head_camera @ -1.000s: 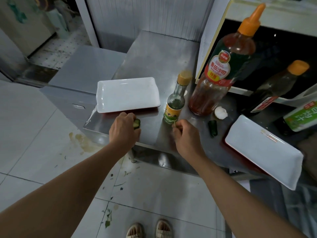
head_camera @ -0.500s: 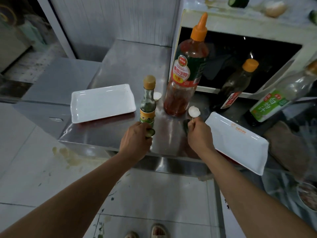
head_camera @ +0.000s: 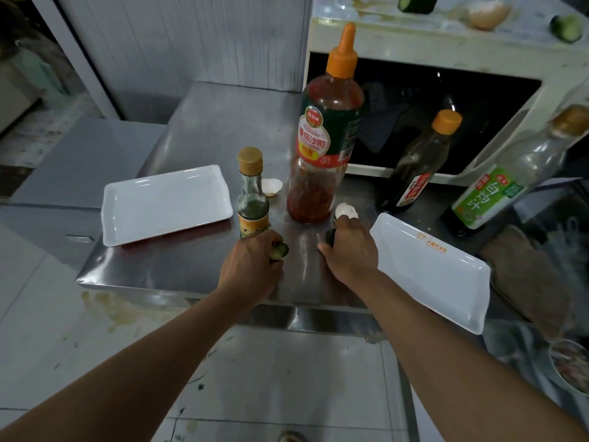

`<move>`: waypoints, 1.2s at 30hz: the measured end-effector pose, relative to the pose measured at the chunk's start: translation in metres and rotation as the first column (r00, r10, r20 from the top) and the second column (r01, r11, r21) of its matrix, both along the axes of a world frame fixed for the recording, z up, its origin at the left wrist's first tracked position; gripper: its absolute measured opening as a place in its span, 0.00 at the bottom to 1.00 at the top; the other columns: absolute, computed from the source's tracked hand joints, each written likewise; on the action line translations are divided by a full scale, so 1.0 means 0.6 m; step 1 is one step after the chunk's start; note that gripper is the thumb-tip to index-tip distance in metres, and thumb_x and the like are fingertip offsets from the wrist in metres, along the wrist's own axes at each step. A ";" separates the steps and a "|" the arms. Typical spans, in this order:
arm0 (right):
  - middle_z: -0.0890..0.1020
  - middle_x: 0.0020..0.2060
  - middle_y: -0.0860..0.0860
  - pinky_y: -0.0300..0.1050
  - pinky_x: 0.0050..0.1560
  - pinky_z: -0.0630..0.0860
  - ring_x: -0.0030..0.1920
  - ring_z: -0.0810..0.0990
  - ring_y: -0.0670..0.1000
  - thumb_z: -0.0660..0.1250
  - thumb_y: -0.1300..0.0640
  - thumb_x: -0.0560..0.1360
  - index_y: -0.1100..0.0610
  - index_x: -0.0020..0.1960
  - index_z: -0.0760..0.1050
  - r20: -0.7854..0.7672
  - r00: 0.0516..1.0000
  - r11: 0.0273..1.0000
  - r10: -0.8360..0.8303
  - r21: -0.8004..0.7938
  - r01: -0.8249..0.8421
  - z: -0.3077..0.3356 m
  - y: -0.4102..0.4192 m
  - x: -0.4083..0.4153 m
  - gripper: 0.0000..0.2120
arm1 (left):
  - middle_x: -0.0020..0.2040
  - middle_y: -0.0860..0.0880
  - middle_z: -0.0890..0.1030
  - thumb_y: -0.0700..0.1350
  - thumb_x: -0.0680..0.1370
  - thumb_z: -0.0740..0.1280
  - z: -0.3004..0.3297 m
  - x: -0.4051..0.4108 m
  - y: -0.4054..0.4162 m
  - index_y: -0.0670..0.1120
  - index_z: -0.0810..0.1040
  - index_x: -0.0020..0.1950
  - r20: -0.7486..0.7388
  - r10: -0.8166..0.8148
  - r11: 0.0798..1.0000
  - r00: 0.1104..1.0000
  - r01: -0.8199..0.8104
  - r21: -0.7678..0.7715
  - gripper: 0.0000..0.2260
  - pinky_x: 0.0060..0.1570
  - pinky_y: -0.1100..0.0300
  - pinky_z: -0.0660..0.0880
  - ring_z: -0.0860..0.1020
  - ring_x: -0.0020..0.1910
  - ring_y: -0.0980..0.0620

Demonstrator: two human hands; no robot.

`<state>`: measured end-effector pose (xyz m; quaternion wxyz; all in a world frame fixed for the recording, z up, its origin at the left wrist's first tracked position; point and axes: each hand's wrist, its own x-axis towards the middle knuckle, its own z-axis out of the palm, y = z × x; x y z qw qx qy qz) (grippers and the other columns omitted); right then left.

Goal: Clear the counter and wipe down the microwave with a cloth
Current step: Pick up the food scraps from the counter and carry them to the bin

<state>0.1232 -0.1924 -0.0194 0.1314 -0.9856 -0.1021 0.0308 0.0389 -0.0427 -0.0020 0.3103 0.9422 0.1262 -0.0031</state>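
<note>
While scraps are gathered off the steel worktop (head_camera: 204, 129), the person's right hand (head_camera: 350, 250) has moved along the front edge to the dark green cucumber piece (head_camera: 331, 236) and the white eggshell (head_camera: 345, 211) in front of the big sauce bottle (head_camera: 325, 132). Its fingers are curled down over the cucumber piece, and the shell sits at the fingertips; whether the shell is gripped cannot be told. A second ago this hand was further left, beside the small glass bottle (head_camera: 252, 193), pinching a thin sliver that is now out of sight. The left hand (head_camera: 251, 269) holds a cucumber end (head_camera: 279, 250) with fingers closed round it, as before, but has drifted from the left white tray (head_camera: 165, 202) to the foot of the small bottle. Clearing looks only part done: another eggshell (head_camera: 272, 187) lies behind the small bottle, three further bottles and the right tray (head_camera: 427, 266) remain, and cucumber and shell litter the stained microwave (head_camera: 414, 46) at the back right. No cloth can be made out for certain.
</note>
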 end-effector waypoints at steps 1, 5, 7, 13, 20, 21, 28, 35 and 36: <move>0.73 0.64 0.58 0.49 0.63 0.70 0.64 0.71 0.57 0.63 0.49 0.77 0.60 0.67 0.66 -0.001 1.000 1.000 0.008 -0.023 -0.008 -0.001 0.002 0.001 0.23 | 0.55 0.46 0.79 0.42 0.74 0.68 0.000 0.001 0.000 0.49 0.75 0.59 0.006 0.001 1.000 1.000 -0.001 0.006 0.14 0.50 0.53 0.77 0.77 0.52 0.47; 0.73 0.65 0.58 0.49 0.65 0.69 0.65 0.71 0.57 0.63 0.54 0.79 0.60 0.68 0.66 -0.031 0.999 0.998 0.031 -0.048 -0.032 0.000 0.004 0.003 0.20 | 0.56 0.47 0.79 0.42 0.74 0.68 0.002 0.005 0.001 0.49 0.75 0.60 0.005 0.002 1.000 1.000 -0.002 0.026 0.14 0.49 0.54 0.76 0.77 0.52 0.47; 0.72 0.66 0.58 0.49 0.66 0.68 0.65 0.70 0.57 0.62 0.56 0.79 0.60 0.69 0.64 -0.051 0.998 0.998 0.033 -0.047 -0.036 0.002 0.003 0.002 0.21 | 0.56 0.47 0.79 0.42 0.75 0.68 0.003 0.006 0.001 0.49 0.75 0.60 -0.001 -0.004 1.000 1.000 0.004 0.030 0.14 0.51 0.53 0.76 0.77 0.53 0.47; 0.70 0.66 0.59 0.47 0.66 0.67 0.65 0.69 0.57 0.62 0.56 0.79 0.63 0.68 0.66 -0.120 0.993 0.995 -0.018 0.096 0.030 0.019 -0.008 0.004 0.20 | 0.57 0.48 0.79 0.42 0.74 0.69 0.009 0.009 -0.006 0.49 0.75 0.60 0.010 -0.026 0.999 1.000 0.025 0.041 0.14 0.52 0.50 0.77 0.77 0.54 0.47; 0.73 0.62 0.58 0.47 0.60 0.71 0.61 0.73 0.57 0.63 0.55 0.78 0.60 0.68 0.67 -0.207 0.977 0.969 -0.042 0.230 0.091 0.048 -0.034 -0.004 0.20 | 0.56 0.48 0.78 0.40 0.74 0.69 0.029 0.012 -0.027 0.48 0.76 0.59 0.061 -0.046 0.999 0.997 0.044 0.031 0.14 0.52 0.51 0.77 0.77 0.53 0.48; 0.73 0.61 0.58 0.46 0.59 0.71 0.60 0.73 0.57 0.62 0.54 0.79 0.60 0.68 0.67 -0.215 0.976 0.965 -0.042 0.243 0.095 0.053 -0.037 -0.005 0.19 | 0.55 0.47 0.78 0.40 0.74 0.69 0.032 0.013 -0.029 0.47 0.76 0.59 0.065 -0.046 0.999 0.997 0.044 0.029 0.14 0.53 0.51 0.77 0.77 0.53 0.48; 0.75 0.58 0.58 0.43 0.50 0.67 0.57 0.74 0.56 0.61 0.53 0.79 0.61 0.63 0.70 -0.241 0.968 0.950 -0.070 0.280 0.139 0.091 -0.048 -0.016 0.16 | 0.50 0.48 0.80 0.38 0.72 0.69 0.059 0.013 -0.033 0.48 0.77 0.53 0.140 -0.082 0.997 0.987 0.081 0.014 0.12 0.49 0.49 0.77 0.78 0.49 0.48; 0.78 0.54 0.60 0.43 0.46 0.66 0.54 0.76 0.60 0.60 0.54 0.80 0.61 0.60 0.69 -0.238 0.967 0.931 -0.094 0.324 0.170 0.145 -0.053 -0.035 0.13 | 0.46 0.47 0.82 0.38 0.73 0.66 0.109 0.007 -0.032 0.47 0.78 0.50 0.193 -0.110 0.994 0.975 0.104 0.041 0.08 0.46 0.50 0.78 0.79 0.44 0.48; 0.78 0.54 0.60 0.42 0.46 0.66 0.54 0.76 0.60 0.59 0.54 0.80 0.61 0.60 0.69 -0.233 0.968 0.928 -0.093 0.333 0.169 0.155 -0.052 -0.039 0.13 | 0.47 0.47 0.82 0.38 0.74 0.65 0.119 0.006 -0.033 0.47 0.78 0.51 0.177 -0.102 0.995 0.979 0.097 0.038 0.08 0.47 0.51 0.78 0.78 0.45 0.49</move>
